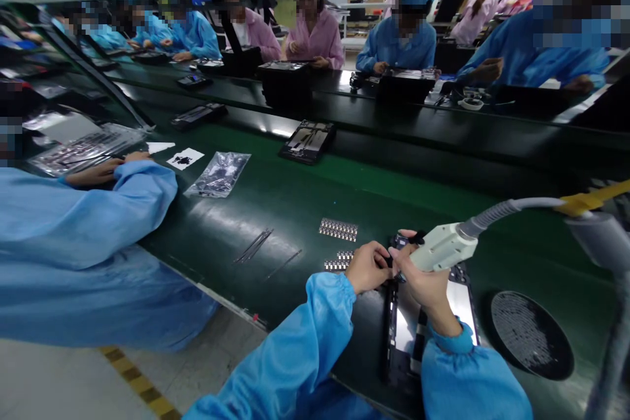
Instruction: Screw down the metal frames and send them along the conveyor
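My right hand is wrapped round a pale corded electric screwdriver, whose tip is hidden behind my fingers. Beneath both hands lies an opened black tablet-like device with bright silver panels inside. My left hand meets the upper left part of the device, thumb and fingertips pinched together; whatever is between them cannot be made out. Just left of that hand sit small metal parts in rows, with a second group partly covered by my fingers.
A black round dish of tiny pieces stands to the right. Thin dark strips and a clear plastic bag lie leftward. Another device rests farther back. A co-worker's blue sleeve reaches in at left; several people sit opposite.
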`<state>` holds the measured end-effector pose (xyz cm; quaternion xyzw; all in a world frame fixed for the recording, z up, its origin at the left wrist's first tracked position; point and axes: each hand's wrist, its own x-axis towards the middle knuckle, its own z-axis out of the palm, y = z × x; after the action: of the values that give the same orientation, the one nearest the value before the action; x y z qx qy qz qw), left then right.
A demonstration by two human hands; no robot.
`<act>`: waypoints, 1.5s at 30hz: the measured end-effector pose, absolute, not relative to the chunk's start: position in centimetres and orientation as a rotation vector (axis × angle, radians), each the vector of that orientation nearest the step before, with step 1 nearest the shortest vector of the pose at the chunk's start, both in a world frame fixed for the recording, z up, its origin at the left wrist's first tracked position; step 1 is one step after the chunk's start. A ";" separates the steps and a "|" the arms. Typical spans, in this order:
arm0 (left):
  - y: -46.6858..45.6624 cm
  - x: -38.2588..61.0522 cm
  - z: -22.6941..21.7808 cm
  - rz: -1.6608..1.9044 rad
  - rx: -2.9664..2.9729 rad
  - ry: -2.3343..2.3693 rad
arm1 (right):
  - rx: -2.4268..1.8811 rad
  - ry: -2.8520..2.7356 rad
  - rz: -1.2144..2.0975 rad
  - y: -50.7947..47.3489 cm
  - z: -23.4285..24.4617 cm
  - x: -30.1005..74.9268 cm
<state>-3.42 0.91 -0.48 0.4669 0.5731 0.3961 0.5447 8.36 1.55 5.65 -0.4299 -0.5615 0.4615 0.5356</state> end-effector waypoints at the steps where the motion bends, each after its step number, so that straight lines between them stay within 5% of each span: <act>1: 0.9 -3.3 -0.5 0.941 1.105 1.358 | -1.034 -1.350 1.089 1.5 5.6 8.3; 20: -2.3 -13.1 3.6 0.666 1.602 1.995 | -1.020 -1.459 0.950 0.2 7.9 10.1; 32: -0.4 -14.6 2.7 0.746 1.322 1.697 | -1.065 -0.930 0.641 1.2 6.9 24.9; 38: -1.4 -13.9 2.2 0.650 1.827 1.953 | -1.153 -0.894 0.592 3.1 5.2 25.4; 45: -3.9 -12.0 2.0 0.978 2.376 1.712 | -1.173 -0.954 0.648 4.0 4.4 24.6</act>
<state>-11.98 -3.85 1.99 0.7693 0.5542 0.3167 0.0270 24.56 4.05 4.42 -0.5227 -0.4250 0.2886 0.6804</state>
